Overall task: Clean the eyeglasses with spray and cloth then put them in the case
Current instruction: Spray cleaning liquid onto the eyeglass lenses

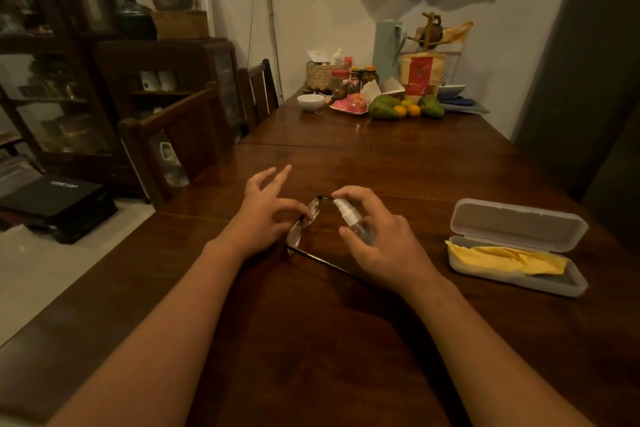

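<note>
A pair of eyeglasses (304, 225) is held just above the dark wooden tabletop (398, 156), toward its middle, lenses turned up on edge and one black temple arm stretching back along the wood toward the person. The left hand (263, 215) pinches the frame at the bridge between thumb and forefinger, its other fingers (277, 177) spread free and raised. Just beside the lenses, the right hand (377, 239) is wrapped around a small clear spray bottle (353, 222) with a white pump head, the forefinger curled over the top of the pump and the nozzle aimed at the nearer lens. Whether the pump is being pressed cannot be told.

Near the right edge of the tabletop, well apart from the hands, a translucent grey glasses case (519, 246) lies with its lid tipped open. A folded yellow cloth (505, 258) rests inside the lower half, one corner poking over the left rim.

At the far end of the tabletop, by the wall, stands a cluster of household things: a white bowl (310, 102), green mangoes (383, 107) with small oranges (413, 110), jars, a woven basket (318, 75) and a pale blue jug (388, 50). Two wooden chairs (183, 139) are drawn up along the left edge, with a dark glass-fronted cabinet (52, 80) beyond them.
</note>
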